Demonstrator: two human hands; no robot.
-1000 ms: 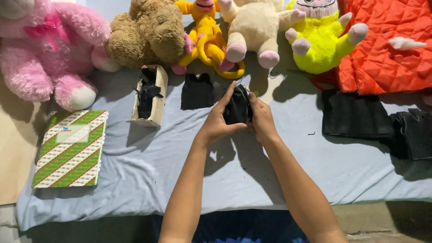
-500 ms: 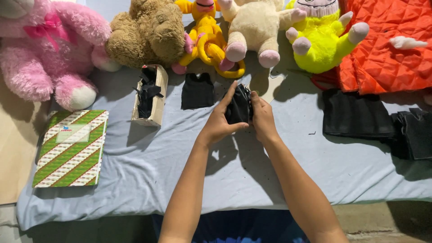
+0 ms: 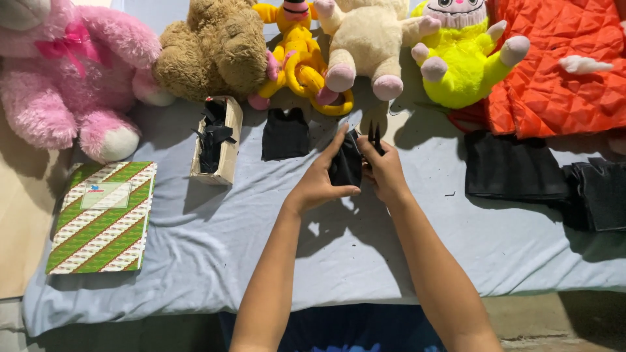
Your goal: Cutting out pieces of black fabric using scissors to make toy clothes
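Note:
My left hand (image 3: 319, 182) holds a small piece of black fabric (image 3: 345, 164) upright above the light blue sheet (image 3: 195, 248), thumb under it and fingers along its left edge. My right hand (image 3: 385, 171) presses against the fabric's right side and grips small black scissors (image 3: 374, 137), whose tips point up and stand slightly apart. Both hands touch the same piece, at the middle of the sheet near the row of toys.
A flat black fabric piece (image 3: 285, 133) and a small cardboard box of black scraps (image 3: 218, 139) lie left of my hands. Folded black cloth (image 3: 515, 166) lies at the right. Plush toys line the back: pink (image 3: 72, 72), brown (image 3: 212, 49), yellow (image 3: 463, 55). A green striped book (image 3: 104, 216) sits front left.
The black fabric has turned in my hands. The scissors' tips now stick up above my right hand, where before they were hidden.

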